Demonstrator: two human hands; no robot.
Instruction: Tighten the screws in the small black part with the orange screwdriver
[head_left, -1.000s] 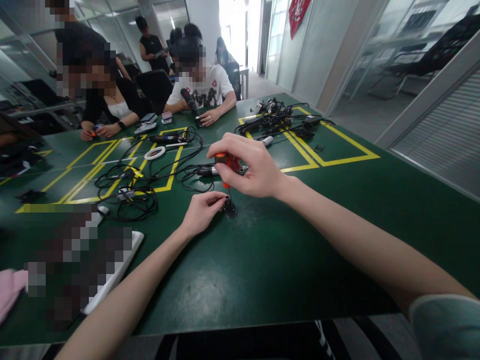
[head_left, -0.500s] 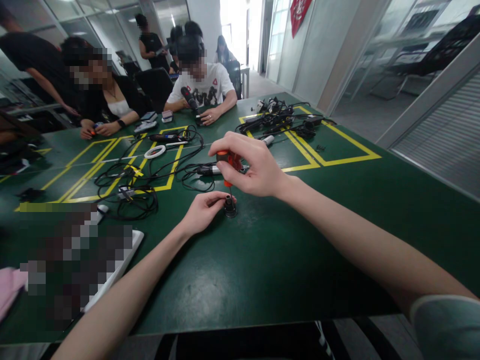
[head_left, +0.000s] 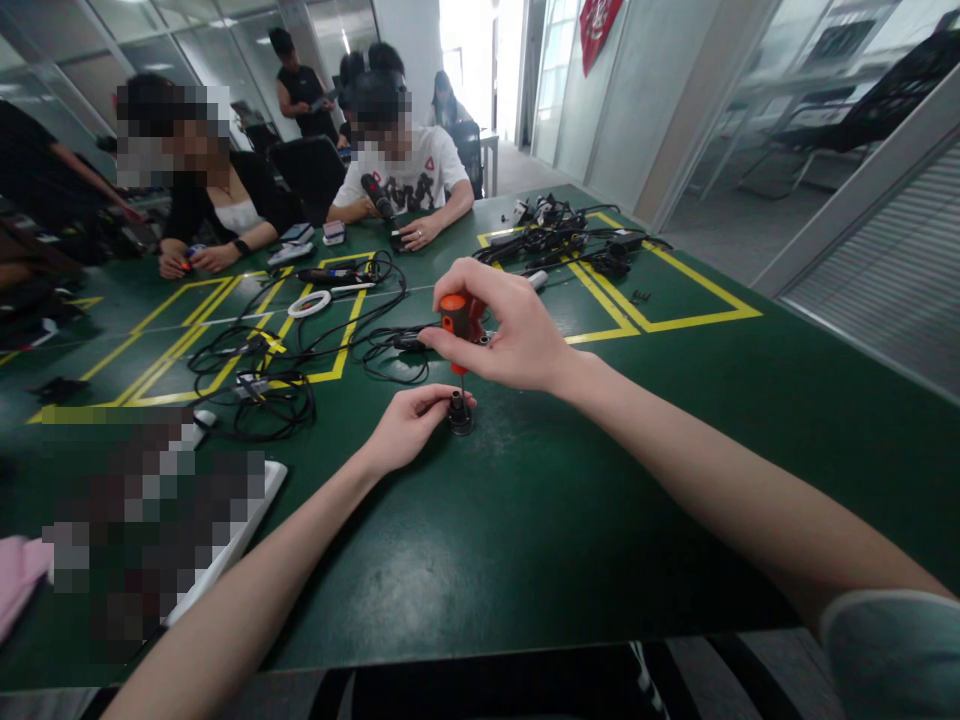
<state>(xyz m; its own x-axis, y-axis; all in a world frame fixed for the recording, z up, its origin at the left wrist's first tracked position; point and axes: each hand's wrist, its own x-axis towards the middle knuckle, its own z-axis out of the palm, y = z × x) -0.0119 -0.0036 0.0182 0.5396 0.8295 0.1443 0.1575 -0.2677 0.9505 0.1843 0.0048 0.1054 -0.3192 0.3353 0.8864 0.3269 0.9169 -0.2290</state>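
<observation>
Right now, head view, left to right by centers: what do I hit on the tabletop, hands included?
Pink item → white ring → left hand, at a small black part → right hand, gripping an orange-and-black screwdriver → tiny dark pieces.

The right hand [head_left: 504,325] covered some of the screwdriver [head_left: 453,316], whose tip was too small to make out at the black part [head_left: 460,418]. Pixel blocks masked most of a white-edged object [head_left: 273,482]. The left edge cropped a pink cloth [head_left: 15,582]; the right, a sleeve [head_left: 892,645]. Distant bits [head_left: 640,296] were unidentifiably tiny.
</observation>
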